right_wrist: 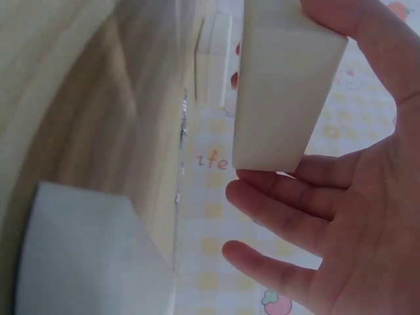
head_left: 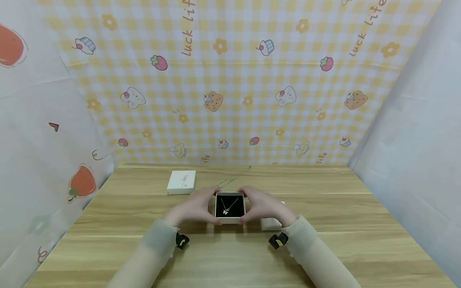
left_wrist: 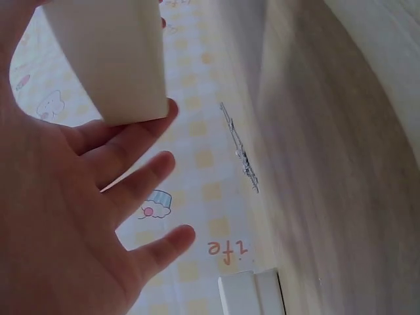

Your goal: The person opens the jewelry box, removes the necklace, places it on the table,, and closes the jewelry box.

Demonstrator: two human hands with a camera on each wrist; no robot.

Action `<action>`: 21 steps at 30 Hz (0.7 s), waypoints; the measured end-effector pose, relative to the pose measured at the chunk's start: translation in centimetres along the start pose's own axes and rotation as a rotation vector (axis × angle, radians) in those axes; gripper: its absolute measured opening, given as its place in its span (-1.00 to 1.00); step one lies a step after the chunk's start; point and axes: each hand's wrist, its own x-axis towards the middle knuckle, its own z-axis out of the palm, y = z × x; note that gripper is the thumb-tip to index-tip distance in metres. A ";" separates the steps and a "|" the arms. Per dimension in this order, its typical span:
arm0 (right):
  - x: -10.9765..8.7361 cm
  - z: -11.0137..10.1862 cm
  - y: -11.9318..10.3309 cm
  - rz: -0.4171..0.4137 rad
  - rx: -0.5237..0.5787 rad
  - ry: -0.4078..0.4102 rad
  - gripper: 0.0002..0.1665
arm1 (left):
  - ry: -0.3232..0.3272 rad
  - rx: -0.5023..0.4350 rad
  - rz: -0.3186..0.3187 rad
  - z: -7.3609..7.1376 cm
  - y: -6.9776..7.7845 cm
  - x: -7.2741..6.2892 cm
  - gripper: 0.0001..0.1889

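Pale sleeves [head_left: 155, 244] lead to two wrists, each with a small black device [head_left: 181, 241] at the cuff. A person's left hand [head_left: 198, 205] and right hand [head_left: 264, 206] frame a small white open-topped box [head_left: 230, 220], gripping it from both sides between thumb and fingers. The thumbs press its near corners while the first fingers touch the far ones; the remaining fingers extend past the box, spread and free of it, as both wrist views show. The box sits up off the bench [head_left: 230, 260], its open face toward the head camera, revealing a necklace [head_left: 225, 210] with a pale pendant on a black lining, inside the ring of the fingers and touched by none of them. Partly hidden beneath the right hand and wrist rests a second white box [right_wrist: 92, 256]. Farther back on the left stands a white box with small pink print [head_left: 181, 180], well apart from the fingers. A loose chain [left_wrist: 245, 164] lies behind the held box, before a yellow-checked cloth [head_left: 234, 80] printed with bears, strawberries and cupcakes.
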 end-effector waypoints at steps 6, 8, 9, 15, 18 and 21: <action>0.2 0.8 0.0 0.006 -0.052 -0.032 0.08 | -0.030 0.082 -0.012 -0.1 0.2 -0.3 0.02; 0.2 1.1 0.0 0.018 -0.079 -0.039 0.10 | -0.042 0.111 -0.014 0.0 0.1 -0.2 0.00; 0.2 1.2 0.0 0.025 -0.094 -0.043 0.10 | -0.049 0.126 -0.019 0.1 0.1 -0.2 0.00; 0.5 1.8 0.2 0.049 -0.170 -0.069 0.14 | -0.088 0.177 -0.057 0.5 -0.1 -0.1 0.02; 0.7 2.0 0.4 0.047 -0.195 -0.075 0.14 | -0.098 0.182 -0.061 0.6 -0.1 -0.1 0.03; 0.7 2.1 0.5 0.045 -0.217 -0.080 0.14 | -0.107 0.195 -0.057 0.6 0.0 -0.1 0.03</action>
